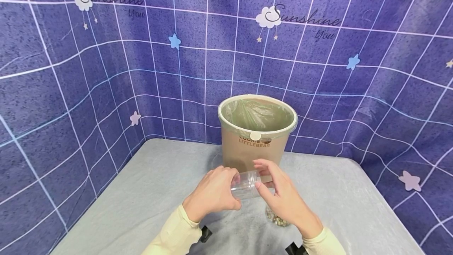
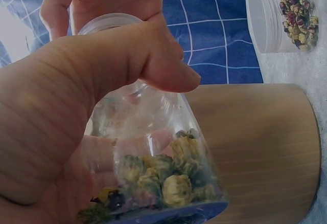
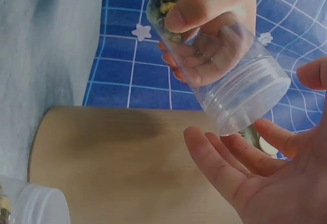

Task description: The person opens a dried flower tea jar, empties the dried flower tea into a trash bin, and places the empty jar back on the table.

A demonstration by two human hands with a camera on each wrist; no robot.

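My left hand (image 1: 214, 190) grips a clear plastic jar (image 1: 243, 185), thumb on one side and fingers round the other. The jar tips toward the right, with its threaded mouth at my right hand (image 1: 284, 198). Dried yellow-green flower buds (image 2: 178, 189) and a few darker petals lie at the bottom end of this jar. My right hand's fingers are spread and loosely bent, their tips right at the jar's mouth. A second clear jar (image 1: 277, 216), part full of dried flowers (image 2: 299, 22), stands on the table, partly hidden behind my right hand in the head view.
A beige bin (image 1: 231, 150) lined with a thin green bag (image 1: 244, 111) stands just beyond my hands. The grey-covered table (image 1: 159, 168) reaches to a blue gridded curtain (image 1: 191, 70) at the back and sides.
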